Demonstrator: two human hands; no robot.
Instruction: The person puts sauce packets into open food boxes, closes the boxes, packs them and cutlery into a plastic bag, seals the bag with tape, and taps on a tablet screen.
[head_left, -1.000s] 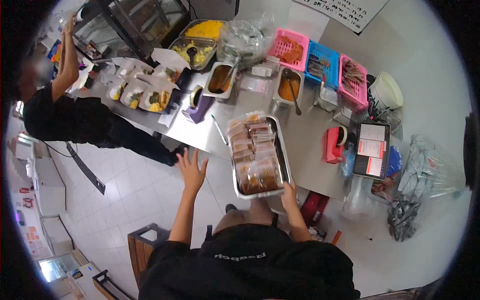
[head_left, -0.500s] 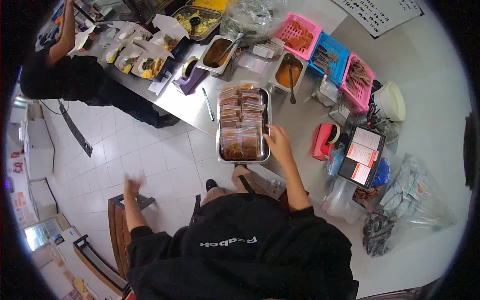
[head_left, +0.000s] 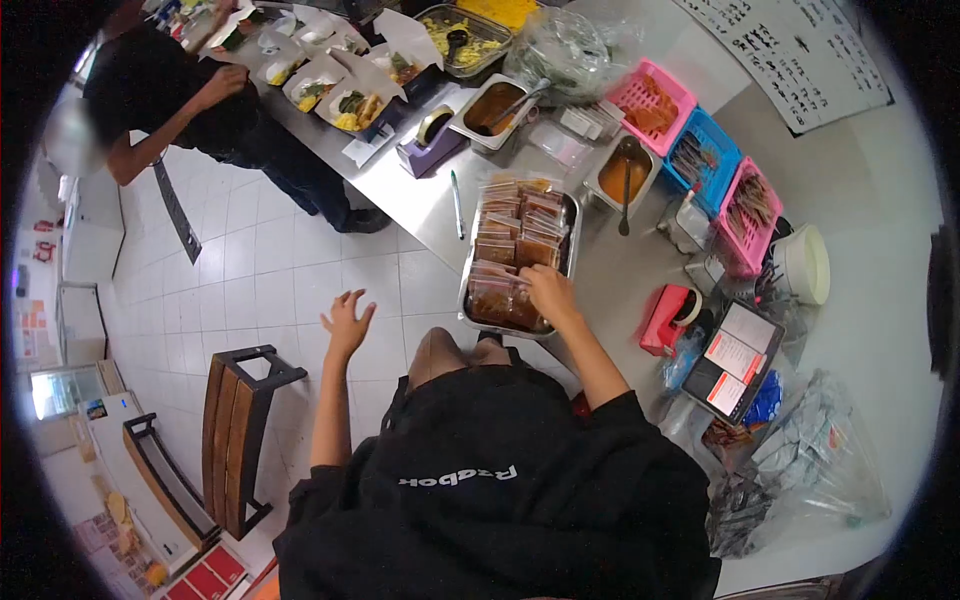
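Note:
A metal tray (head_left: 567, 245) rests at the near edge of the steel counter, filled with rows of small clear packets (head_left: 515, 235) of brown-orange sauce. My right hand (head_left: 548, 293) reaches over the tray's right side, its fingers pinched together at the front packets; whether a packet is between them is hidden. Out over the floor, left of the tray, my left hand (head_left: 348, 318) is raised with its fingers apart and nothing in it. A pen (head_left: 457, 204) lies just left of the tray. Behind it are two steel pans of sauce (head_left: 493, 112) (head_left: 622, 172), each with a ladle.
A co-worker (head_left: 190, 100) stands at the left beside open food boxes (head_left: 350, 105). A purple tape dispenser (head_left: 432, 143), pink basket (head_left: 750, 215), blue basket (head_left: 702, 160), red tape dispenser (head_left: 668, 318) and tablet (head_left: 733, 360) stand on the counter. A wooden bench (head_left: 232, 435) is at lower left.
The tray, tilted in my right hand at first, now lies on the counter. My right hand has let go of its rim and moved onto the packets. The co-worker's arms have come down.

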